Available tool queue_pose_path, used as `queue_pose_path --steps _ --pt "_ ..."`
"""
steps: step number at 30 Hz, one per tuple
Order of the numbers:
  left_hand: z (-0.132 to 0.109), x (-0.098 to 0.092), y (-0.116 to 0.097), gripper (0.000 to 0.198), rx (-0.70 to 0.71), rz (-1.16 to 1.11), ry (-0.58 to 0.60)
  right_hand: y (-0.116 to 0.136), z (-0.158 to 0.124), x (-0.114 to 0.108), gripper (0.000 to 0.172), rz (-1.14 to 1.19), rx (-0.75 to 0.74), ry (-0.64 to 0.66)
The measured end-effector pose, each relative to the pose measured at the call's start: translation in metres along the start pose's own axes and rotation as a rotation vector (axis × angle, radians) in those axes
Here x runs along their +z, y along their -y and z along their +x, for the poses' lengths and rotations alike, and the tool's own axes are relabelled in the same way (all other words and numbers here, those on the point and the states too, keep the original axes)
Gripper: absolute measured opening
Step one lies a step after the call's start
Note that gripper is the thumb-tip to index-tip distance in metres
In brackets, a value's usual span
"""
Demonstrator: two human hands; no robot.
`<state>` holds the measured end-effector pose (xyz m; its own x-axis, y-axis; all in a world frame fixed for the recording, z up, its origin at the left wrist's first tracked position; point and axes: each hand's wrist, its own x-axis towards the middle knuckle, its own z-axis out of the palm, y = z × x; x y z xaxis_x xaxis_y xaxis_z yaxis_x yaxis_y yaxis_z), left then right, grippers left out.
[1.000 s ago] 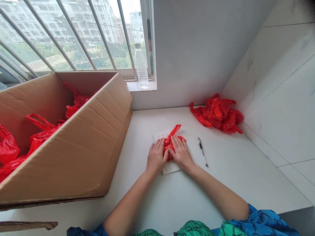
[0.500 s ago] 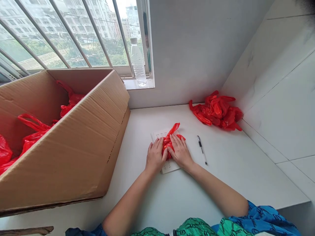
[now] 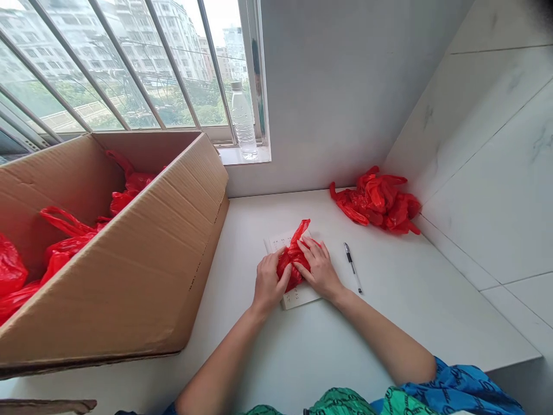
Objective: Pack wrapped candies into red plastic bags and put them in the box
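A crumpled red plastic bag (image 3: 294,260) lies on a white sheet of paper (image 3: 298,296) on the white table. My left hand (image 3: 268,282) curls its fingers round the bag's left side. My right hand (image 3: 318,270) presses on the bag's right side with fingers bent over it. One tail of the bag sticks up toward the far side.
A large open cardboard box (image 3: 142,242) with several red bags (image 3: 64,242) inside stands at the left. A pile of red bags (image 3: 375,199) lies in the far right corner. A pen (image 3: 352,267) rests right of my hands. A water bottle (image 3: 243,118) stands on the windowsill.
My left hand has gone from lying flat beside the bag to curling round it. The bag is bunched tighter between both hands. The view has shifted slightly.
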<state>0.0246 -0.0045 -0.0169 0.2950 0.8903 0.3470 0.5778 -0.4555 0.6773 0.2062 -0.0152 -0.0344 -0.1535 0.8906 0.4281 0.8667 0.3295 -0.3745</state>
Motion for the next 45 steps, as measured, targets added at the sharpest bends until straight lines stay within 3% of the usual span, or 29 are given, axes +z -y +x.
queue_pose_path --steps 3,6,11,13,17,21,23,26,34,39,42,45 --pt "0.000 -0.007 -0.008 0.035 -0.042 -0.197 -0.067 0.003 0.003 -0.016 0.044 0.017 0.047 -0.093" --pt "-0.001 -0.011 -0.020 0.035 -0.131 -0.402 -0.127 0.016 0.002 -0.031 0.031 0.213 0.161 -0.035" --pt "-0.006 -0.018 -0.037 0.047 -0.145 -0.769 0.075 0.035 -0.002 -0.041 0.035 0.801 0.319 0.141" --pt "-0.004 -0.021 -0.035 0.045 -0.127 -0.850 0.037 0.033 -0.002 -0.042 0.029 0.985 0.352 0.139" --pt "0.002 -0.021 -0.021 0.036 -0.238 -0.705 -0.160 0.020 0.001 -0.048 0.015 1.257 0.452 0.143" --pt "0.003 -0.015 -0.016 0.047 -0.294 -0.551 0.004 0.013 0.003 -0.050 0.024 1.420 0.524 0.173" --pt "0.002 -0.011 -0.016 0.054 -0.295 -0.565 0.045 0.011 0.004 -0.048 0.030 1.420 0.538 0.164" --pt "0.002 -0.008 -0.015 0.048 -0.312 -0.626 0.017 0.006 0.004 -0.045 0.035 1.386 0.562 0.140" --pt "0.003 -0.013 -0.019 0.037 -0.366 -0.808 0.024 -0.010 0.007 -0.042 0.024 1.269 0.614 -0.094" --pt "0.001 -0.012 -0.019 0.039 -0.372 -0.774 0.027 -0.008 0.004 -0.052 0.031 1.083 0.442 -0.098" --pt "0.001 -0.013 -0.011 0.033 -0.315 -0.660 -0.130 0.000 0.002 -0.063 0.035 0.910 0.220 0.047" --pt "0.002 -0.019 -0.003 0.027 -0.228 -0.575 -0.454 0.008 0.000 -0.071 0.037 0.776 0.119 0.172"
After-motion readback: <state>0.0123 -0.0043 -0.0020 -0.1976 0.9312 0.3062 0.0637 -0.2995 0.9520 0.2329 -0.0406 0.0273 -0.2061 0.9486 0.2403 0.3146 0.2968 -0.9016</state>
